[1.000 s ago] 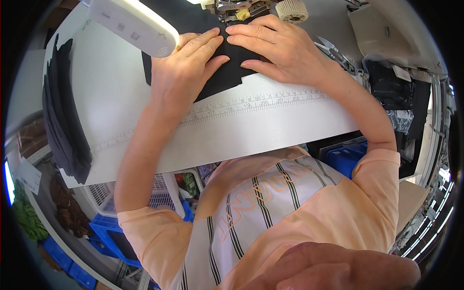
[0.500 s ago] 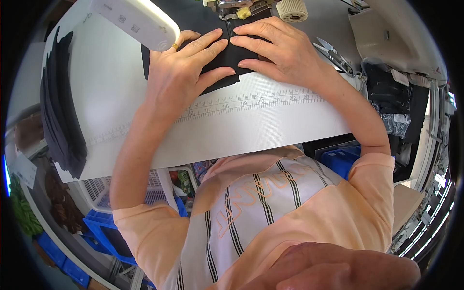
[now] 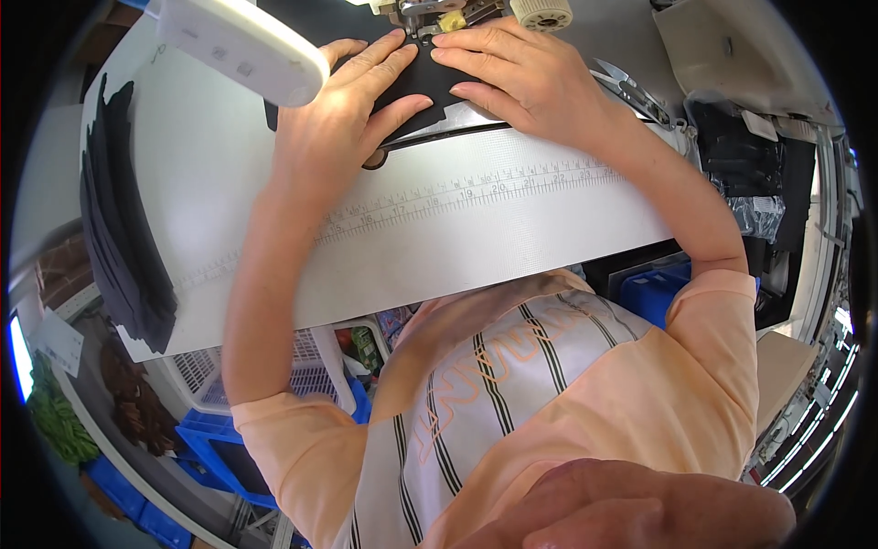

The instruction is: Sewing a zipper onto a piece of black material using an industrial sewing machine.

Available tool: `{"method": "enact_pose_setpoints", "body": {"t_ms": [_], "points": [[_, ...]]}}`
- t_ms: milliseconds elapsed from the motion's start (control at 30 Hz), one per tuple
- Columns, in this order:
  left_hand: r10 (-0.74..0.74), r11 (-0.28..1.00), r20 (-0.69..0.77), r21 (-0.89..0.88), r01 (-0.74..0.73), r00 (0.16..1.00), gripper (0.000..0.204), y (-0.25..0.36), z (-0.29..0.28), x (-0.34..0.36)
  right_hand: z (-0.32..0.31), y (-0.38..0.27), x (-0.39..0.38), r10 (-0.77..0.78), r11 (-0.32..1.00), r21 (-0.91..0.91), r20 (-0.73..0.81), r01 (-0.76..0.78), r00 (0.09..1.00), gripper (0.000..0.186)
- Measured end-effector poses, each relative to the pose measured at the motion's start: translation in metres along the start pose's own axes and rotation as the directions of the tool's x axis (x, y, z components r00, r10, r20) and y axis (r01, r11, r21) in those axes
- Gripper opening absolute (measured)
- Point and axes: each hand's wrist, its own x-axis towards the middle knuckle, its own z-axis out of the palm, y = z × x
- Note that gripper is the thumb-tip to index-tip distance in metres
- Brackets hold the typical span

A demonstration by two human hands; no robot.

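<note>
A piece of black fabric (image 3: 417,88) lies flat under the needle area of a sewing machine (image 3: 430,16) at the far side of the table. My left hand (image 3: 337,102) rests on the fabric's left part, fingers stretched out and spread, thumb pointing right. My right hand (image 3: 530,75) lies on the right part of it, fingers extended, their tips close to the presser foot (image 3: 422,37). Both hands press the fabric from above and grip nothing. The fabric's far part is hidden behind my fingers and the machine.
A stack of black fabric pieces (image 3: 126,220) lies at the table's left. A white lamp-like device (image 3: 242,50) hangs above my left hand. Metal scissors (image 3: 629,90) lie right of my right hand. A printed ruler (image 3: 439,203) crosses the white table. Below stand a white basket (image 3: 322,361) and blue crates (image 3: 215,439).
Both hands and the fabric have slid away from me, toward the machine. A metal strip and a dark round spot now show at the fabric's near edge. The view has shifted slightly.
</note>
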Motion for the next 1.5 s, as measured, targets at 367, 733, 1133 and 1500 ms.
{"method": "enact_pose_setpoints", "body": {"t_ms": [367, 733, 1133, 1500], "points": [[0.021, 0.999, -0.039, 0.032, -0.020, 0.999, 0.030, 0.000, 0.003, -0.001, -0.014, 0.031, 0.017, 0.524, -0.283, 0.632, 0.732, -0.722, 0.435, 0.019], [-0.039, 0.999, 0.002, 0.002, 0.039, 0.999, 0.034, 0.002, 0.004, -0.002, 0.004, 0.013, 0.004, 0.019, 0.998, -0.063, 0.033, -0.017, 0.999, 0.029], [-0.080, 0.996, 0.051, -0.037, 0.082, 0.995, 0.032, 0.001, 0.003, 0.001, 0.009, 0.018, 0.004, 0.052, 0.999, 0.005, 0.000, -0.052, 0.999, 0.029], [-0.042, 0.999, 0.035, -0.024, 0.043, 0.999, 0.032, -0.001, 0.004, 0.000, 0.008, 0.018, 0.003, 0.074, 0.996, 0.046, 0.024, -0.075, 0.997, 0.029]]}}
